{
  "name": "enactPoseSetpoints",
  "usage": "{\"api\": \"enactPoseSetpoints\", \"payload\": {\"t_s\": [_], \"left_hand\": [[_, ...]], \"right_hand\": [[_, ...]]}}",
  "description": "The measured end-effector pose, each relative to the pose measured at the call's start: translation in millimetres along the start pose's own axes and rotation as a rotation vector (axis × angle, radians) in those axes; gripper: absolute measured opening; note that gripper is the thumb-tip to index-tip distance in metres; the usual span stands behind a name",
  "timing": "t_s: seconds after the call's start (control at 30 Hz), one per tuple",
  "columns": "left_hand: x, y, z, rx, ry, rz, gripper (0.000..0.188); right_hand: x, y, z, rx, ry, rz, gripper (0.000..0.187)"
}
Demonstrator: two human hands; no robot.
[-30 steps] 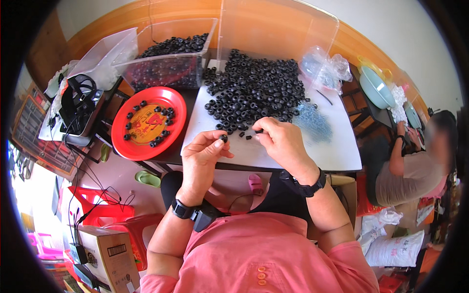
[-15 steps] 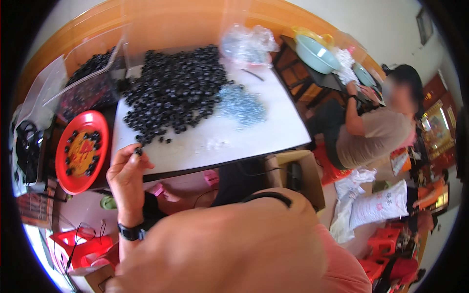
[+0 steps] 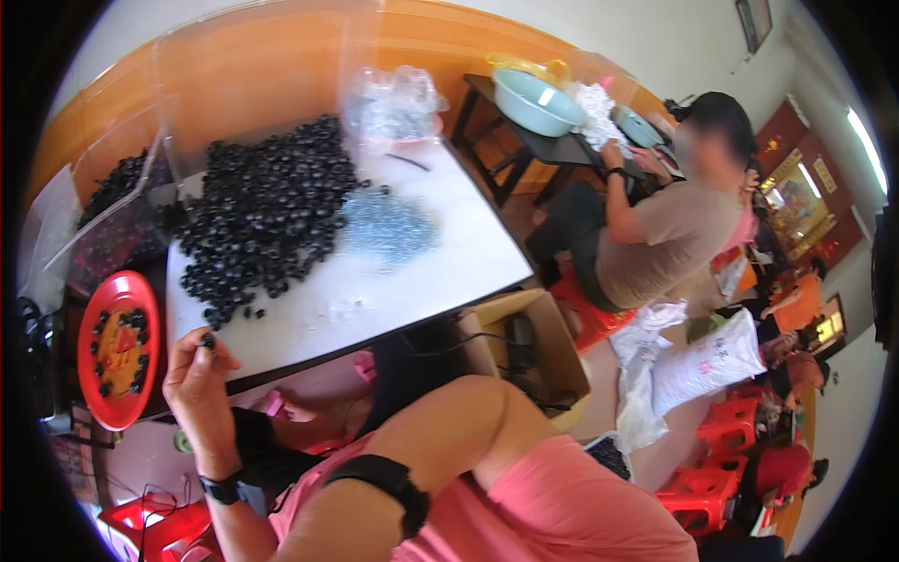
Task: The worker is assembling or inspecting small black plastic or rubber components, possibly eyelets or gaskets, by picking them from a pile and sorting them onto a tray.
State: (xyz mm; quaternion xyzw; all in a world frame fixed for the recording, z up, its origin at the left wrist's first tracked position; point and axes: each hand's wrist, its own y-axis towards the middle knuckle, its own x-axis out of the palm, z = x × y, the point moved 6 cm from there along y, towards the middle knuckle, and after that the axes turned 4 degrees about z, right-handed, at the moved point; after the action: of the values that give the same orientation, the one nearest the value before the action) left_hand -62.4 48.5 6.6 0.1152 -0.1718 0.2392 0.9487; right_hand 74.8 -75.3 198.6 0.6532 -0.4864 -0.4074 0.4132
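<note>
My left hand (image 3: 201, 384), with a dark watch at its wrist, pinches a small black rounded part (image 3: 207, 341) between thumb and fingertips, just off the table's near left corner. Beyond it, a large heap of similar black parts (image 3: 267, 206) covers much of the white tabletop (image 3: 440, 272). Beside the heap lies a spread of small bluish-silver pieces (image 3: 389, 229), too fine to name. My right arm is bent close in front, with a black band round its wrist. Only the start of my right hand (image 3: 328, 529) shows at the lower edge; its fingers are hidden.
A red tray (image 3: 92, 398) with several black parts around its inside stands left of the table. Behind it is a clear plastic bin (image 3: 117, 215) of black parts. A clear bag (image 3: 393, 108) sits at the far edge. A cardboard box (image 3: 552, 328) and a seated person (image 3: 665, 225) are to the right.
My view has swung, so the table sits farther left and lower. My right arm has drawn down toward the lower edge. The left hand keeps its pinch on the black part.
</note>
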Motion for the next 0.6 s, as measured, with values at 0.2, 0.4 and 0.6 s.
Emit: {"api": "enactPoseSetpoints", "payload": {"t_s": [0.2,0.4,0.6], "left_hand": [[26,-3,-6,-0.058,-0.101,-0.012,0.022],[23,-5,-6,-0.098,-0.202,-0.004,0.018],[9,-10,3,-0.166,-0.147,0.02,0.02]], "right_hand": [[-6,-23,-51,0.146,-0.212,-0.043,0.028],[-31,-18,-69,0.257,-0.353,0.025,0.03],[-49,3,-82,0.342,-0.421,-0.38,0.049]]}}
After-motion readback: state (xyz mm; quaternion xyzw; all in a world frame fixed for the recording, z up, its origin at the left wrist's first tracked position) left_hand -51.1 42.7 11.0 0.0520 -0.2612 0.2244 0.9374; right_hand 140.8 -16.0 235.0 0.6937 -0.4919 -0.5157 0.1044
